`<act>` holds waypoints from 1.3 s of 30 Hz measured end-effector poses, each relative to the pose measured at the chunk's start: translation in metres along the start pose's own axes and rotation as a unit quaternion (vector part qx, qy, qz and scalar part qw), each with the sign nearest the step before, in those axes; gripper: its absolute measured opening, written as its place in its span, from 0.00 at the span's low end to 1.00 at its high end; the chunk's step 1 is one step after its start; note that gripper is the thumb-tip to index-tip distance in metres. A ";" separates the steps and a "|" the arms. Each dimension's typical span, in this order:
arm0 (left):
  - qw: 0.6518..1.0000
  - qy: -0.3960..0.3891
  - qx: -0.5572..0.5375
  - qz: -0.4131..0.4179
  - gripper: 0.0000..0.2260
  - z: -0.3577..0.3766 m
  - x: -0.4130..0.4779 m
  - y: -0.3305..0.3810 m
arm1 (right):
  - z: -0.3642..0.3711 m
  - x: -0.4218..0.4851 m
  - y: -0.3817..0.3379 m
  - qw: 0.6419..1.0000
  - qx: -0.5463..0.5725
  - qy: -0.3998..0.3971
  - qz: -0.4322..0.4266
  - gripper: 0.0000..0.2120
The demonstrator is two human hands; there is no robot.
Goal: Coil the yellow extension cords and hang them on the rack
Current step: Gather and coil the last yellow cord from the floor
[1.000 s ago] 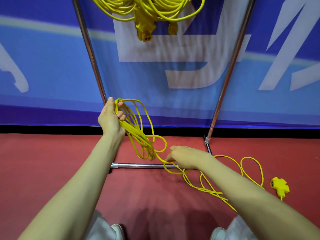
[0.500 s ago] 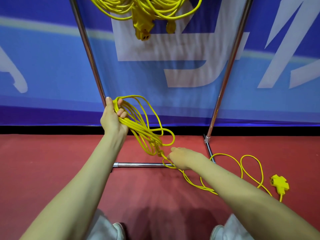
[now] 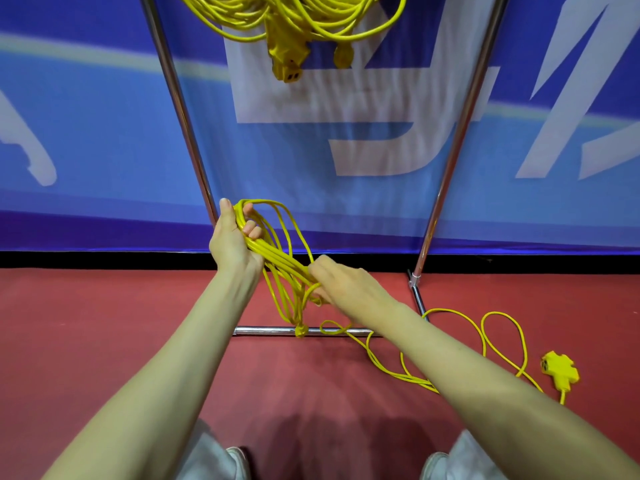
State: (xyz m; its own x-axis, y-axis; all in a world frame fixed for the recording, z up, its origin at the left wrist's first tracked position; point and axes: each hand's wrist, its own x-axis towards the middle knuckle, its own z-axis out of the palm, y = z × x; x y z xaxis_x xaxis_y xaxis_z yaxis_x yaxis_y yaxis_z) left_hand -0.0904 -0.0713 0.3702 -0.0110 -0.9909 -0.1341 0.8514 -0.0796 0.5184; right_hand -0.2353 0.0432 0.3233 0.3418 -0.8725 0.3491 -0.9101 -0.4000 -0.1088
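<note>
My left hand (image 3: 231,241) grips the top of a bundle of yellow extension cord loops (image 3: 281,271) that hang down in front of the rack. My right hand (image 3: 341,285) pinches the same cord just below and right of the bundle. The loose rest of the cord (image 3: 485,344) trails in curls over the red floor to its yellow multi-outlet end (image 3: 560,370) at the right. A coiled yellow cord (image 3: 291,15) hangs from the top of the chrome rack (image 3: 183,109), its outlet block dangling.
The rack's right upright (image 3: 460,133) and its floor bar (image 3: 266,330) frame the work area. A blue banner wall (image 3: 86,133) stands right behind the rack. My white shoes (image 3: 239,460) show at the bottom edge, on the red floor (image 3: 104,323).
My right hand has risen from the floor up to the bundle, bringing more cord with it. The trailing cord on the floor has shortened. My left hand has stayed in place.
</note>
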 end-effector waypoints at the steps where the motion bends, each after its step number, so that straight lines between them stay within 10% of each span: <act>1: 1.000 -0.005 -0.006 -0.005 0.13 0.001 -0.001 0.000 | 0.000 0.000 0.002 0.999 -0.026 0.023 0.026 0.15; 6: 0.999 -0.019 0.034 -0.007 0.11 0.004 -0.008 -0.003 | -0.008 -0.003 0.009 0.969 -0.064 -0.101 0.219 0.30; 11: 0.997 -0.023 0.076 -0.003 0.09 0.003 -0.006 -0.004 | -0.026 -0.002 0.016 0.963 0.178 -0.140 0.149 0.08; 16: 0.993 -0.040 0.108 -0.025 0.10 0.002 -0.008 -0.010 | -0.025 -0.002 0.018 0.987 0.140 -0.044 0.061 0.11; 25: 0.988 -0.072 0.128 -0.049 0.10 0.010 -0.019 -0.012 | -0.043 0.002 0.016 0.931 0.078 -0.147 0.325 0.32; 32: 0.975 -0.098 0.197 -0.022 0.09 0.004 -0.015 -0.013 | -0.074 -0.002 0.011 0.829 0.490 -0.096 0.252 0.03; 39: 0.968 -0.091 0.234 -0.032 0.09 0.003 -0.027 -0.027 | -0.056 0.005 0.006 0.976 0.168 -0.077 0.118 0.09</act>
State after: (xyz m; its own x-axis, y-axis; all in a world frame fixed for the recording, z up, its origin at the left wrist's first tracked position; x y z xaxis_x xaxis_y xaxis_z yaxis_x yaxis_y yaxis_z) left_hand -0.1146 -0.0428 0.3620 -0.1841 -0.9816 -0.0499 0.5164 -0.1398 0.8448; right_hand -0.2524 0.0522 0.3768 0.1873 -0.9728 0.1360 -0.8478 -0.2300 -0.4778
